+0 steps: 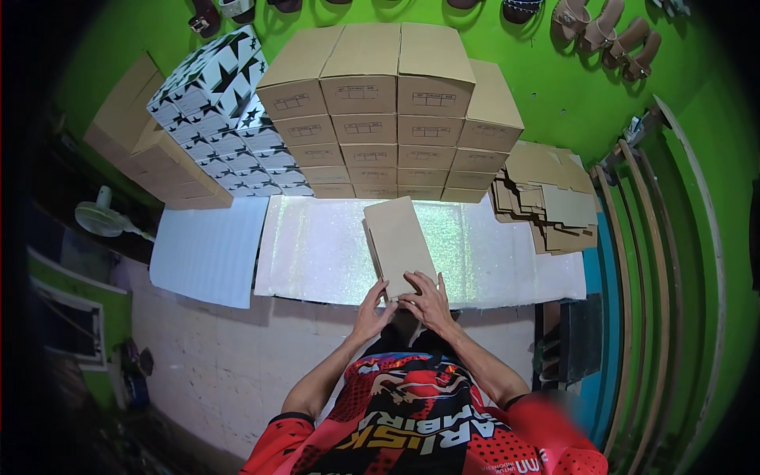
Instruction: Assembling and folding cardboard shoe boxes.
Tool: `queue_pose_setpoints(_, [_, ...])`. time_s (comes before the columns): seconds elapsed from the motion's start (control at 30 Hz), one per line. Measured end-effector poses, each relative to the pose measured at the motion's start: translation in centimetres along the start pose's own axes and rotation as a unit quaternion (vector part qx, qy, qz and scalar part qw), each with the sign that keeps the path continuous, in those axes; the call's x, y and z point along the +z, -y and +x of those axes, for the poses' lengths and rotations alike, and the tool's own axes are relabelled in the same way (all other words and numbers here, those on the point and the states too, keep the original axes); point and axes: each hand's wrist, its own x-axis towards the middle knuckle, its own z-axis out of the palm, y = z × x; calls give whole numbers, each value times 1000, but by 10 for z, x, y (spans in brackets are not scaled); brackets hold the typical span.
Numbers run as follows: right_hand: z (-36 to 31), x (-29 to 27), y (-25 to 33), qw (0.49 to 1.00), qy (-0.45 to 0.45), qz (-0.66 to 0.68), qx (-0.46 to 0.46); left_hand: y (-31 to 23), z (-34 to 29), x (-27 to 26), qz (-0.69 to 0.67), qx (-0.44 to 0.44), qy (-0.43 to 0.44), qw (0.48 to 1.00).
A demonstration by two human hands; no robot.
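A plain brown cardboard box (pixel 401 241), long and narrow, lies on the white shimmery table cover (pixel 317 245) with its near end toward me. My left hand (pixel 372 311) grips the near left corner, its fingers along the side. At the near right corner, my right hand (pixel 427 302) has bent fingers over the top and the thumb near the end. The lid looks closed, and the near end is partly hidden by both hands.
Stacked brown boxes (pixel 365 129) line the table's back, beside black-and-white star-patterned boxes (pixel 207 103). Flattened cardboard (pixel 566 204) is piled at right. Foam sheeting (pixel 207 253) covers the left side, near a fan (pixel 103 212). Wooden rails (pixel 653 261) stand at right; sandals (pixel 606 36) hang above.
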Motion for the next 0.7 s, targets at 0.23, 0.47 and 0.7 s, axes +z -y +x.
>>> queue_pose_setpoints(0.23, [11, 5, 5, 995, -48, 46, 80, 4, -2, 1, 39, 12, 0, 999])
queue_pose_setpoints(0.47, [15, 1, 1, 990, 0, -20, 136, -10, 4, 19, 165, 76, -62, 981])
queue_pose_setpoints(0.7, [29, -22, 20, 993, -48, -69, 87, -29, 10, 0, 140, 59, -98, 983])
